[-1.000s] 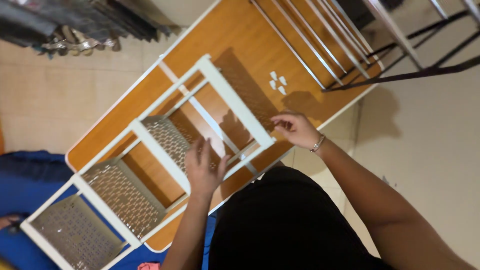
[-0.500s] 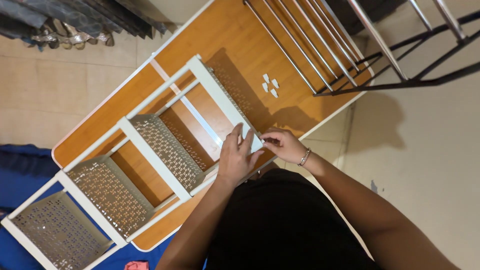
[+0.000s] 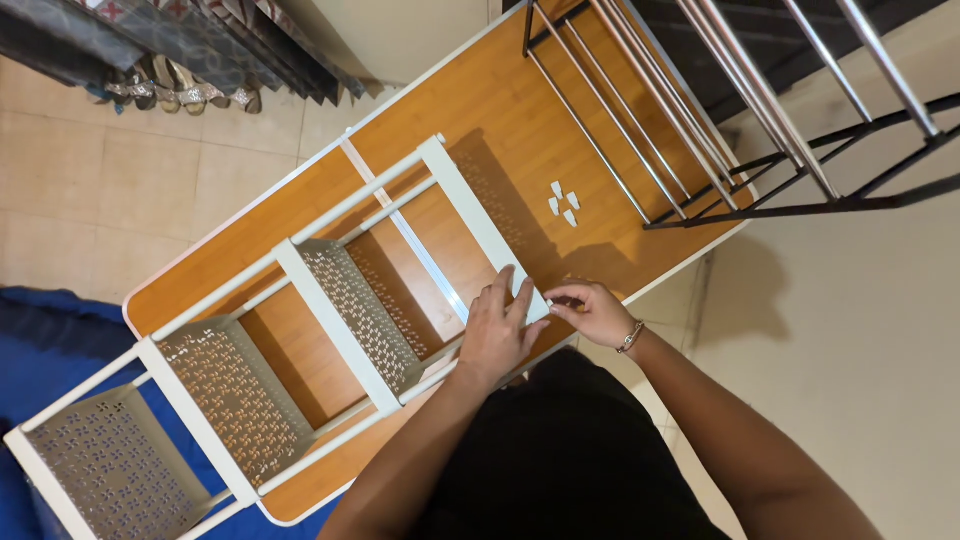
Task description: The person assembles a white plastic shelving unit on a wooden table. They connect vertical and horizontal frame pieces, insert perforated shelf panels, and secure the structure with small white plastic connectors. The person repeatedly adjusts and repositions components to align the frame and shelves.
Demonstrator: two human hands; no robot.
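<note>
A white shelf rack (image 3: 330, 300) with perforated grey shelves lies on its side across an orange-brown table (image 3: 520, 120). My left hand (image 3: 497, 330) rests flat on the near end of the rack's top white crossbar (image 3: 470, 210), fingers spread. My right hand (image 3: 592, 310) pinches at that same bar's end corner, with a bracelet on the wrist. Whether a small part sits between its fingertips cannot be seen. Several small white plastic pieces (image 3: 563, 203) lie loose on the table beyond the bar.
A black and chrome metal rack (image 3: 700, 110) lies on the table's far right end and overhangs it. Sandals (image 3: 170, 92) stand on the tiled floor at the upper left. A blue cloth (image 3: 40, 340) lies at the left under the rack's end.
My left hand has slid from the middle of the rack to the end of the top crossbar, beside my right hand. The view has shifted slightly.
</note>
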